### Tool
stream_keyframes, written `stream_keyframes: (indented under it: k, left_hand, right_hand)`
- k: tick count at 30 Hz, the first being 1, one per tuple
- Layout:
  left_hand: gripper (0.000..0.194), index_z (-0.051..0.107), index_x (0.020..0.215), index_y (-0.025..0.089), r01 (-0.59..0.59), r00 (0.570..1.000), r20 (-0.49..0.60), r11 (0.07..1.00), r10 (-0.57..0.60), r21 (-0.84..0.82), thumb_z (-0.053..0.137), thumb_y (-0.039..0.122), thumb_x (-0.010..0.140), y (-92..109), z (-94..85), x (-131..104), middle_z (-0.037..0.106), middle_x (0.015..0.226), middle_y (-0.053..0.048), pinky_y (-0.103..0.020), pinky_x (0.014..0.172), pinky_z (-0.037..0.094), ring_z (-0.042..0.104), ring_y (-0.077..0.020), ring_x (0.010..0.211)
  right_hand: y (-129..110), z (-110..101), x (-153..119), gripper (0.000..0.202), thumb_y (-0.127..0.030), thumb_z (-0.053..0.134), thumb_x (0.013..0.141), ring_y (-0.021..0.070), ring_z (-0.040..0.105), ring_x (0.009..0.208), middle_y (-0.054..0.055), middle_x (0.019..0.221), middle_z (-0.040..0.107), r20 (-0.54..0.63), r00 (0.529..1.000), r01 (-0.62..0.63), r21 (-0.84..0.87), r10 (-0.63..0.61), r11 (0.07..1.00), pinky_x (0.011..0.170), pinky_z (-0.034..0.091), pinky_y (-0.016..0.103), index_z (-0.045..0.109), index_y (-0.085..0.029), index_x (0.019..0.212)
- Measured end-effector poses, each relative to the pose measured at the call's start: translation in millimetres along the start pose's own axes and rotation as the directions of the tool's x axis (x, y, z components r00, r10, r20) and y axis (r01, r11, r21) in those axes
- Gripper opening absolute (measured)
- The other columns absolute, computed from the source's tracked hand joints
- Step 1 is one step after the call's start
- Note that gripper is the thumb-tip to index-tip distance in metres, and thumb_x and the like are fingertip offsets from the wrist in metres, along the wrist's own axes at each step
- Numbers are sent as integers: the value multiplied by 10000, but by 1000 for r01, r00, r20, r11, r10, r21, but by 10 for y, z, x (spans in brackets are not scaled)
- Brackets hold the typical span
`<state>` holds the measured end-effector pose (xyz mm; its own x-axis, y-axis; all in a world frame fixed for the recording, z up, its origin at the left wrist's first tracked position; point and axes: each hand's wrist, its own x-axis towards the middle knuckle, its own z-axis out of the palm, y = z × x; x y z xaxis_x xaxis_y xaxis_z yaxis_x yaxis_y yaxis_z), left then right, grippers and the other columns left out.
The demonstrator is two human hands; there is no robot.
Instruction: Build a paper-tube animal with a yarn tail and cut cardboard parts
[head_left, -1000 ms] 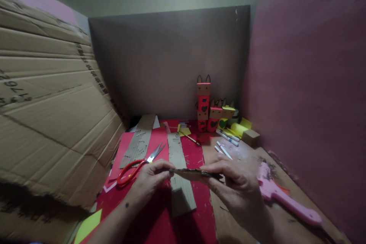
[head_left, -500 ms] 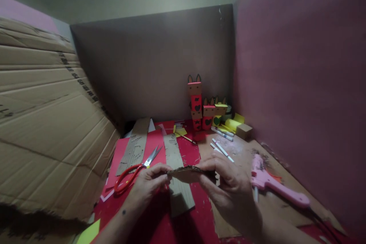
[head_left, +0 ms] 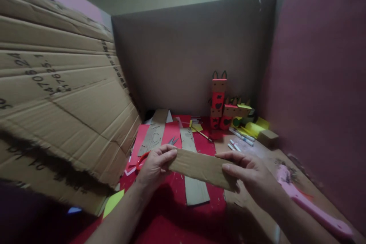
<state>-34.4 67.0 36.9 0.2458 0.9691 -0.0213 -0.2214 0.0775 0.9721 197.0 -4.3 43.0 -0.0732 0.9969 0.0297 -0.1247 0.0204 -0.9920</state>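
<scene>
Between my two hands I hold a cardboard strip (head_left: 201, 166), its flat brown face turned toward me. My left hand (head_left: 156, 164) pinches the strip's left end between thumb and fingers. At the right end, my right hand (head_left: 251, 173) grips it the same way, thumb in front. Behind my left hand lie scissors (head_left: 143, 159) with red handles, partly covered by the hand. Below the held strip, another cardboard strip (head_left: 196, 190) rests on the red surface (head_left: 168, 221). A longer cardboard piece (head_left: 154, 131) lies farther back on red paper (head_left: 173, 129).
A large cardboard sheet (head_left: 80, 103) leans along the left. Red and yellow animal-headed figures (head_left: 219, 101) stand at the back, near white markers (head_left: 241, 137) and a pencil (head_left: 203, 133). A pink glue gun (head_left: 311, 204) lies at right, beside the pink wall (head_left: 323, 84).
The cardboard strip has turned from nearly edge-on to showing its broad face. Both hands still hold its ends. The view has shifted left, so the background sits farther right.
</scene>
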Motion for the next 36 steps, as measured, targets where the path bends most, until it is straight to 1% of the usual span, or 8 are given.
stream_keyframes:
  k: [5,10,14,19,22,25,32,36]
  left_hand:
    - [192,589,655,137,22,993,116,1000,-22,2,726,259,598,2,79,-113,572,554,21,-195,470,349,492,-78,473]
    - [137,640,699,135,-24,966,258,992,-9,126,712,224,623,-12,180,-241,619,627,-4,-234,562,410,544,-110,565]
    - [137,635,704,137,-31,961,275,985,-17,167,704,235,638,-23,224,-259,592,614,8,-219,542,391,517,-94,555]
    - [195,624,787,138,-69,981,194,976,29,206,589,329,770,-40,172,-184,515,566,37,-183,410,255,355,-39,425]
    - [333,588,1050,200,-196,952,279,950,125,242,643,279,731,-8,134,-200,603,913,-33,-227,619,427,537,-112,706]
    - [529,512,1208,262,-410,852,484,830,200,379,664,195,706,36,133,-257,526,1155,-61,-337,909,384,487,-203,1051]
    - [451,503,1227,268,-557,760,627,672,174,488,577,183,789,18,126,-245,491,1199,-73,-363,957,369,473,-207,1094]
    - [448,472,1262,263,-604,710,694,608,119,514,488,143,831,2,115,-235,474,1224,-85,-338,969,362,455,-200,1133]
  right_hand:
    - [-8,5,-32,258,-265,701,647,119,585,605,22,751,673,281,942,-160,-98,182,982,499,413,192,680,-181,890]
    - [50,183,-93,466,-321,590,775,189,668,741,74,915,677,626,732,-380,47,269,924,687,490,325,483,-225,1219]
    - [105,344,-88,414,-371,569,780,194,673,690,92,944,661,662,711,-440,153,239,885,634,503,325,494,-195,1147]
    - [110,339,26,642,-672,354,772,186,655,552,71,638,651,743,553,-559,-6,378,829,546,478,256,597,-103,943]
    - [114,288,69,767,-742,234,750,190,662,571,92,675,655,677,597,-610,35,430,792,515,463,241,604,-93,921]
    - [143,238,95,813,-768,197,735,195,663,572,91,671,646,635,631,-618,65,446,783,486,442,233,598,-89,933]
    - [203,167,119,883,-780,119,727,213,674,609,87,672,639,681,557,-699,75,476,711,533,458,259,586,-66,958]
    - [135,211,109,936,-808,103,690,220,671,644,124,732,665,665,589,-662,71,460,746,593,477,299,604,-65,959]
